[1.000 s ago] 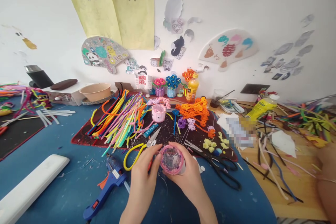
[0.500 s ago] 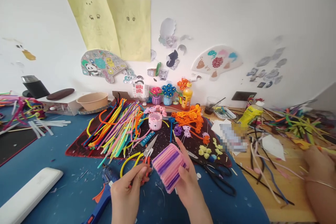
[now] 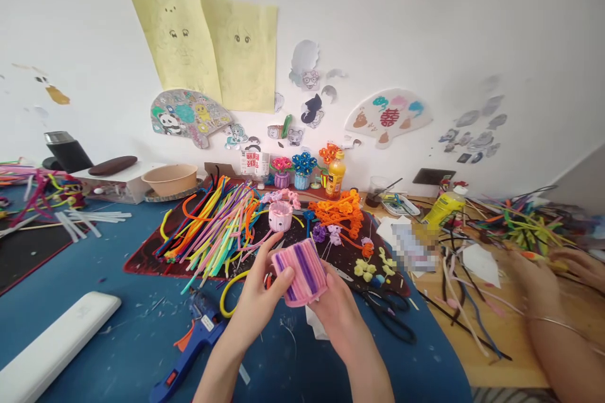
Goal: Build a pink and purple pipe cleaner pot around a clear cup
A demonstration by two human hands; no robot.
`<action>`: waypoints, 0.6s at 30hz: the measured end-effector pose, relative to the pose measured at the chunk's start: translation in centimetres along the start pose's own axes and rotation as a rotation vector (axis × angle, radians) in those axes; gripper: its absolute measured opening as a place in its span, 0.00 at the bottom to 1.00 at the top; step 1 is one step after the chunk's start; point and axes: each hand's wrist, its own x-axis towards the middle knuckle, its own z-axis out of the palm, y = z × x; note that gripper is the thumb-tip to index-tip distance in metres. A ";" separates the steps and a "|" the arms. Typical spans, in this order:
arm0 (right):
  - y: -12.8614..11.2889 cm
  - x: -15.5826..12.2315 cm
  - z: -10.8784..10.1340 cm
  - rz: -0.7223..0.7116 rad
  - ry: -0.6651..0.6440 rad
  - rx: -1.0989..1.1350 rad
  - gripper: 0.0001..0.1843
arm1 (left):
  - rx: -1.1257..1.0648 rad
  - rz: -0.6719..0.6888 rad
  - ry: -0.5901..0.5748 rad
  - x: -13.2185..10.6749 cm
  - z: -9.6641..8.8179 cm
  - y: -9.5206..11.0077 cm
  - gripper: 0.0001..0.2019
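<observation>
A small pot covered in pink and purple pipe cleaners [image 3: 302,272] is held up between my two hands. My left hand [image 3: 261,286] grips its left side, thumb across the front. My right hand [image 3: 338,299] wraps its right side and underside, most of those fingers hidden behind it. Below the pot shows a crumpled white piece [image 3: 317,325]. A blue glue gun [image 3: 201,334] lies left of my left wrist, beside a yellow-handled tool [image 3: 229,299]. Black-handled scissors [image 3: 390,315] lie to the right of my right hand.
Behind my hands, a dark mat [image 3: 142,258] holds a heap of colourful pipe cleaners [image 3: 222,220], a pink pot with eyes [image 3: 280,217] and orange pipe-cleaner pieces [image 3: 340,211]. A white case [image 3: 61,343] lies left. Another person's hands [image 3: 536,280] work at the right.
My left hand has moved from beside the pot onto its left side. The pot has turned more upright and shifted slightly up. The other person's second hand has come into view.
</observation>
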 end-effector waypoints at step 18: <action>0.8 0.3 -0.5 -0.039 0.086 -0.060 0.38 | 0.099 0.051 0.000 -2.1 0.0 -0.7 0.25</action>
